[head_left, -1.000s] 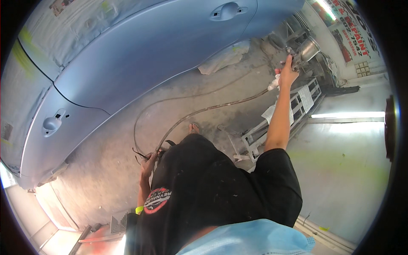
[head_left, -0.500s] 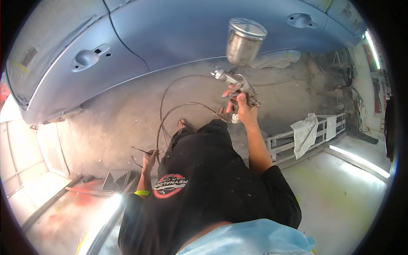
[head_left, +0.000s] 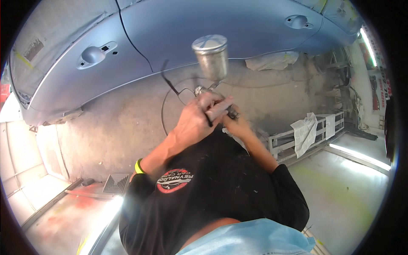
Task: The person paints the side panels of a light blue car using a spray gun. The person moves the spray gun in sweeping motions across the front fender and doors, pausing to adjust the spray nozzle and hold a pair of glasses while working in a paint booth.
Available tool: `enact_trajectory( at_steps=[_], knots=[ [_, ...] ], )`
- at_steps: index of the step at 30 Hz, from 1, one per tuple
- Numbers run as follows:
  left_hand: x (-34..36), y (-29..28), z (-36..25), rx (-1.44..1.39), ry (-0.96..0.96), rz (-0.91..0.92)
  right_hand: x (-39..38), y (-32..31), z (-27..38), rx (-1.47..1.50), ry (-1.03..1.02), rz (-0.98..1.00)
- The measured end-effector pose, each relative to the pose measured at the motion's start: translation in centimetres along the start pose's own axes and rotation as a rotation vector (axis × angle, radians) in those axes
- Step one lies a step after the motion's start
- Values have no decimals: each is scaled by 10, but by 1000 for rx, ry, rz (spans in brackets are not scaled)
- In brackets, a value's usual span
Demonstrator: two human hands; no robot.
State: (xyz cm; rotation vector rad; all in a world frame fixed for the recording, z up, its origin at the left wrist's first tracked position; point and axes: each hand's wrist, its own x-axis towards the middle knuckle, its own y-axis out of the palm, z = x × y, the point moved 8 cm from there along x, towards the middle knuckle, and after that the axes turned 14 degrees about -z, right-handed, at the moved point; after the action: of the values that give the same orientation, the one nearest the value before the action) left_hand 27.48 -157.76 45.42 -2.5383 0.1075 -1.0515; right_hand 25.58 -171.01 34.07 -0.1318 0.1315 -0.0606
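Note:
A silver spray gun with an upright metal cup stands out in front of me. My right hand grips it from below, partly hidden. My left hand is closed over the gun's body at my right hand, with a dark thin item, blurred and not clearly identifiable, caught in its fingers and sticking out forward. A thin hose loops over the floor below. Just beyond is a blue-grey car side with two door handles.
A white metal rack draped with paper is at the right. Masking sheet lies under the car's edge. A floor grille sits at lower left. Strip lights and paint-stained walls surround me.
My left hand has risen from low at my side onto the spray gun, bringing the dark item. My right hand has swung the gun from the far right leftward to the centre, before me.

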Motion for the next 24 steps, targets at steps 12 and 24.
enact_trajectory(
  at_steps=[12, 24],
  knots=[
    [-3, 29, 12, 4, 6, 230, -4, -7, -34, -26, 187, -183],
    [5, 15, 20, 39, -76, 275, 7, 16, -19, -20, 228, -63]
  ],
)
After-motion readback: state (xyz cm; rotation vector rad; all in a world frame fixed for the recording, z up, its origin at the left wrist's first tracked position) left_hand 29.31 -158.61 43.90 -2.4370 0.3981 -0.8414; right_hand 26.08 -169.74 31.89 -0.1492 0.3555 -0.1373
